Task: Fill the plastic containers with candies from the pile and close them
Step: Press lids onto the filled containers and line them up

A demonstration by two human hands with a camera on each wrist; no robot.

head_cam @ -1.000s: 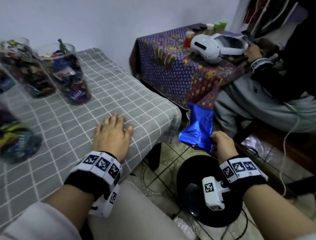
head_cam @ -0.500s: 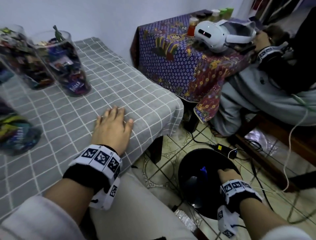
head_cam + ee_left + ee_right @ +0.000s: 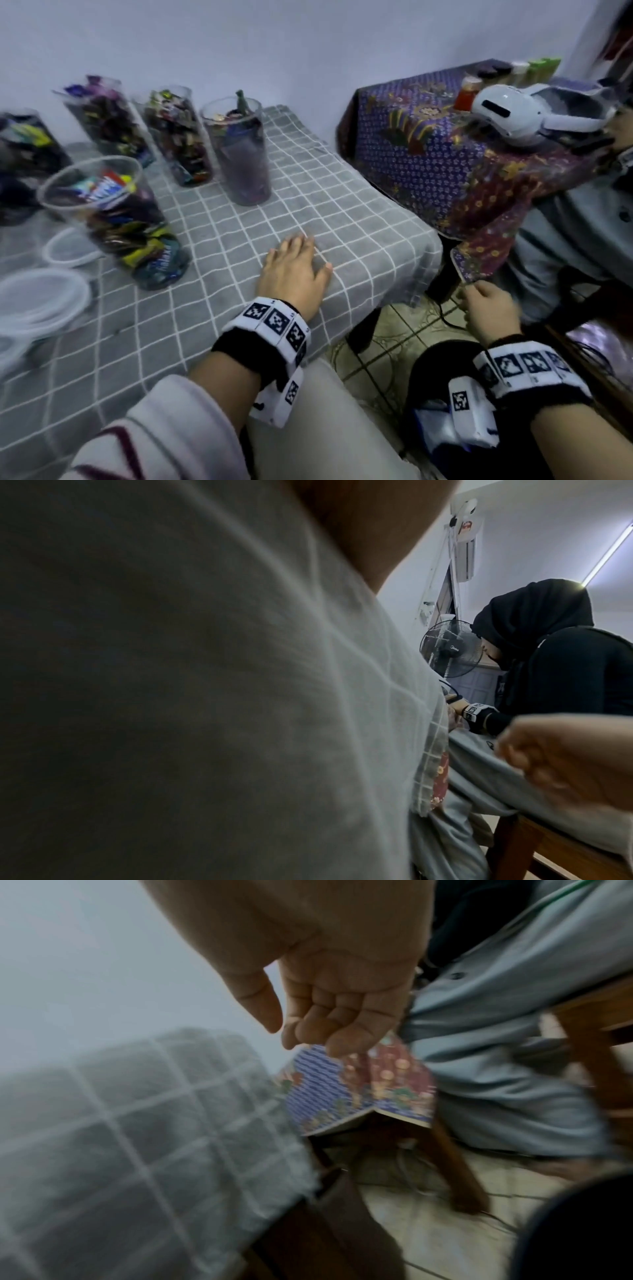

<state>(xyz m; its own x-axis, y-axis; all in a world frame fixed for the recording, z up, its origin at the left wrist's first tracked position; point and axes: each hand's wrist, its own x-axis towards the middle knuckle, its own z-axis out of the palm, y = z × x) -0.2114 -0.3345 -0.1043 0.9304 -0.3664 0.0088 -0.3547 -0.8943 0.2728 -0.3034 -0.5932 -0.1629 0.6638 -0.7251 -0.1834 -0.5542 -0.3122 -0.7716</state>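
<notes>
Since a moment ago our right hand [image 3: 490,313] has come up out of the black bin [image 3: 431,370] at 5 o'clock, empty, fingers loosely curled beside the tabletop [image 3: 342,212]. Our left hand [image 3: 294,274] stays flat, fingers straight. Candy-filled containers [image 3: 113,222] stand at 10 o'clock, lids [image 3: 41,301] at 9.

White wall [image 3: 239,41], tiled floor [image 3: 404,329], grey checked tablecloth [image 3: 325,212], batik-covered side table [image 3: 428,144]
</notes>
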